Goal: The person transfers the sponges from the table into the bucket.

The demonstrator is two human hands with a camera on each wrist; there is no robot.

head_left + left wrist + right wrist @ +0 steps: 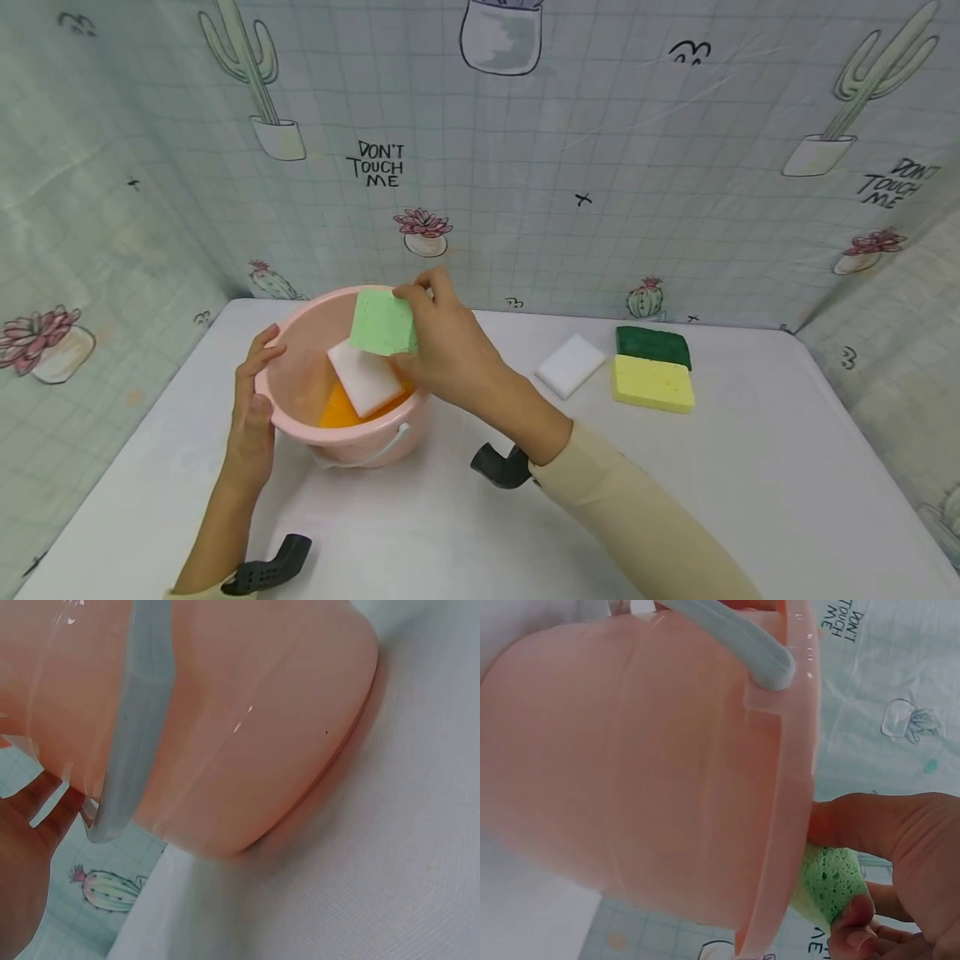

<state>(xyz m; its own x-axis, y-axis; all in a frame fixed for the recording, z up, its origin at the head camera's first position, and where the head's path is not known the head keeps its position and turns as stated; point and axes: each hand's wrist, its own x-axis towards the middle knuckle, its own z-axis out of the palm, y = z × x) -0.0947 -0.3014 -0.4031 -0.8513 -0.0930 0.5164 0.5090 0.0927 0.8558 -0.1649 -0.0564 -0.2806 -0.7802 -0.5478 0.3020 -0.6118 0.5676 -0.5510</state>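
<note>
A pink bucket [296, 350] stands on the white table, with a white sponge [363, 380] and an orange one [337, 412] inside. My right hand [442, 350] pinches a light green sponge [382, 323] over the bucket's mouth. In the right wrist view the green sponge [826, 879] shows just past the bucket's rim [791, 825], between fingers and thumb. My left hand [253, 400] holds the bucket's left rim, thumb inside the rim and fingers outside. The left wrist view shows the bucket's wall [247, 727], its pale handle [135, 720] and my fingers [37, 817].
To the right on the table [750, 483] lie a white sponge [570, 364], a dark green sponge [653, 346] and a yellow sponge [652, 384]. Cactus-print sheets wall the table at the back and both sides.
</note>
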